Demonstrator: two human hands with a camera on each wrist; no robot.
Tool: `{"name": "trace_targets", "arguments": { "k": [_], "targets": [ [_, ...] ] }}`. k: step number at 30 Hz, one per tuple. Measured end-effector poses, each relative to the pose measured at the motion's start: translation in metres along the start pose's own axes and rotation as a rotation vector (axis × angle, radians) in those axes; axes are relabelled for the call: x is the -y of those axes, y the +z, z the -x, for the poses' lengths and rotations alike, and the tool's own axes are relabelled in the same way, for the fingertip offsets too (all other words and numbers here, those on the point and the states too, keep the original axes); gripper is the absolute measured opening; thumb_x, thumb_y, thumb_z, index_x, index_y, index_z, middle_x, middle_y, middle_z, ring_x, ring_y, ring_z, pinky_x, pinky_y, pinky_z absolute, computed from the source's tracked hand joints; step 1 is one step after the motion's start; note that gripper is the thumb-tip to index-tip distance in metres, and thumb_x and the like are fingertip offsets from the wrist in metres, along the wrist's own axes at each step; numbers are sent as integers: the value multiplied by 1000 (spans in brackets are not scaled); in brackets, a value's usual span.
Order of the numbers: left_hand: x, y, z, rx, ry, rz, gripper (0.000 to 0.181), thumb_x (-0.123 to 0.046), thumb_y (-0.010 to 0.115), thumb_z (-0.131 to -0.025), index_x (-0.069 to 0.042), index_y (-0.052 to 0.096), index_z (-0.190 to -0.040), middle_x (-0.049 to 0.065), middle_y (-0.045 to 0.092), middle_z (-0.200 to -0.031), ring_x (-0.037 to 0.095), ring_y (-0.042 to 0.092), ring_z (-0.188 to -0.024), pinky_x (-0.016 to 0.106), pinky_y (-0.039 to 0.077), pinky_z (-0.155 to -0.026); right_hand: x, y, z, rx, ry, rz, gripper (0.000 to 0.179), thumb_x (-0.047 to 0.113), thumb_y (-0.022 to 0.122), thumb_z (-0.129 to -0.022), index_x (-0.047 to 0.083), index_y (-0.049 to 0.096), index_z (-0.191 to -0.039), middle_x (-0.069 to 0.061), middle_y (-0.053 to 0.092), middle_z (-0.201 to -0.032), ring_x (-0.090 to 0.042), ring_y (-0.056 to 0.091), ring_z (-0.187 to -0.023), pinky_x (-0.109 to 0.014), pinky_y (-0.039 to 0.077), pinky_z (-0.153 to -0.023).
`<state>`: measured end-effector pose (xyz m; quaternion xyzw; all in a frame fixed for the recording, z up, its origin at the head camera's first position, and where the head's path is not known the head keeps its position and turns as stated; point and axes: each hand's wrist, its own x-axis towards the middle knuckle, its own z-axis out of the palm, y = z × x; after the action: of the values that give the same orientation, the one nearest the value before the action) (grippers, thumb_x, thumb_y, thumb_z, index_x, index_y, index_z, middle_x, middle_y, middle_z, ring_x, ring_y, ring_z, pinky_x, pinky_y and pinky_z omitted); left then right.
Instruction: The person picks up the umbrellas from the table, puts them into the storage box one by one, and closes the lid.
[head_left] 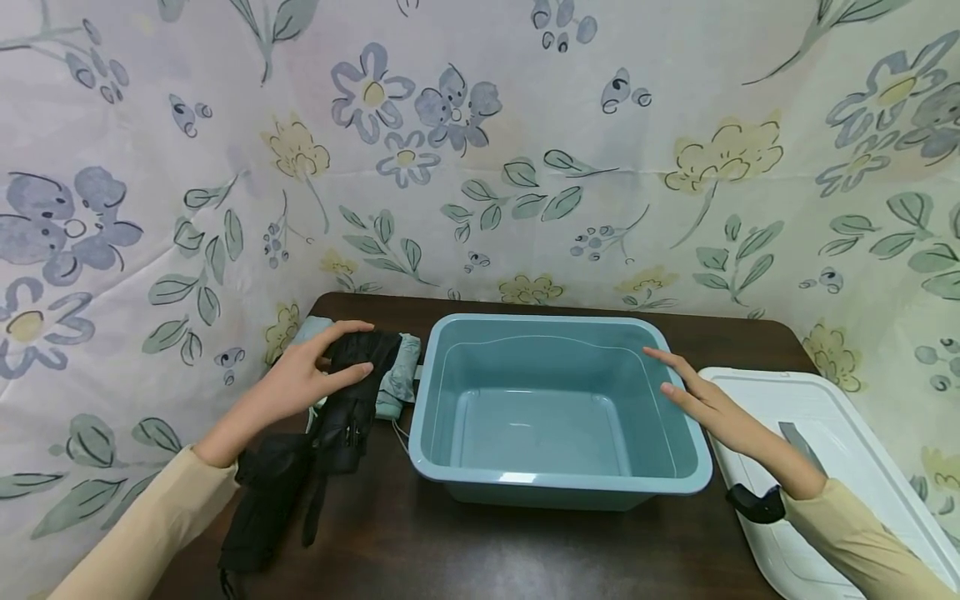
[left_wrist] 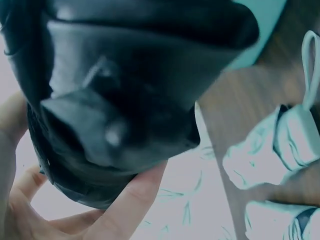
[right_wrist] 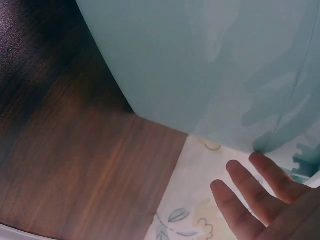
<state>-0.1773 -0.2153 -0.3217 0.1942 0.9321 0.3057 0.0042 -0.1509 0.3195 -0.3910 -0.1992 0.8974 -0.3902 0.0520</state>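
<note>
My left hand (head_left: 303,379) grips a black folded umbrella (head_left: 348,429), thumb on one side and fingers round the other. Up close in the left wrist view, the black fabric (left_wrist: 125,120) fills the palm. A second black folded umbrella (head_left: 266,508) lies on the table below that hand. Just right of the held one is a pale green folded umbrella (head_left: 397,383). An open blue-green plastic bin (head_left: 562,477) stands in the middle, its inside bare. At its right rim, my right hand (head_left: 705,400) touches or hovers with fingers extended, and I cannot tell which.
A white lid (head_left: 787,400) with a grey handle lies to the right of the bin, under the right forearm. Dark brown wood makes up the table (head_left: 570,554). Flower-printed cloth (head_left: 525,125) hangs behind and at the sides.
</note>
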Motion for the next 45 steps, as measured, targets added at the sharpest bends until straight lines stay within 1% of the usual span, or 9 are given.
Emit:
{"name": "trace_targets", "arguments": {
  "k": [7,9,13,16,24,27,31,34,45],
  "targets": [
    [-13,-1,-14,11,1,38,54,-46,58,-88,-29,39,-136,8,42,-140,23,59,-75,39,45,-67,0,0,0,-2,2,-2,52,20,35,-101,28,14,-148,-21,17,-150,-48,44,-118,-59,45,-78],
    [-17,-1,-17,19,-1,44,55,-48,58,-88,-28,39,-136,7,40,-142,27,59,-94,42,45,-75,0,-1,0,-15,-7,11,52,19,36,-101,27,16,-148,-20,16,-150,-47,40,-122,-61,42,-80],
    [-23,1,-23,46,-23,55,57,-51,57,-87,-28,39,-137,7,37,-144,35,40,-126,53,41,-88,2,-2,-1,-69,-39,94,55,17,45,-97,27,24,-147,-12,7,-154,-45,21,-134,-71,29,-87],
    [-29,2,-27,55,-36,55,57,-52,56,-87,-29,39,-136,8,36,-145,36,36,-130,58,38,-92,3,-3,-1,-82,-51,141,57,17,49,-96,29,25,-146,-6,1,-156,-44,13,-137,-73,24,-87],
    [-52,10,-45,95,14,85,54,-51,58,-87,-35,39,-135,7,36,-145,33,40,-128,56,38,-94,0,-2,2,-80,-47,156,58,18,47,-97,30,22,-147,-5,2,-156,-46,17,-136,-75,26,-84],
    [-61,12,-51,104,24,72,52,-50,58,-87,-36,40,-134,8,42,-140,30,47,-122,50,44,-86,0,-1,3,-83,-48,157,58,18,46,-97,29,21,-148,-5,2,-156,-46,18,-135,-75,26,-84],
    [-69,17,-58,141,28,117,51,-48,58,-88,-36,40,-134,8,50,-128,24,61,-88,38,48,-67,0,-2,3,-88,-47,147,57,18,46,-97,29,22,-148,-4,1,-156,-46,16,-136,-75,25,-85],
    [-73,22,-63,171,36,165,50,-46,58,-88,-35,40,-133,8,49,-123,21,60,-65,34,49,-60,0,-1,2,-86,-47,131,57,18,46,-97,29,22,-147,-4,1,-156,-44,13,-137,-75,24,-86],
    [-88,31,-79,255,30,177,49,-47,58,-88,-39,37,-132,9,43,-133,25,55,-58,36,49,-54,-1,0,2,-87,-48,81,56,17,45,-97,29,22,-147,-5,2,-156,-43,11,-138,-74,22,-87]
  ]
}}
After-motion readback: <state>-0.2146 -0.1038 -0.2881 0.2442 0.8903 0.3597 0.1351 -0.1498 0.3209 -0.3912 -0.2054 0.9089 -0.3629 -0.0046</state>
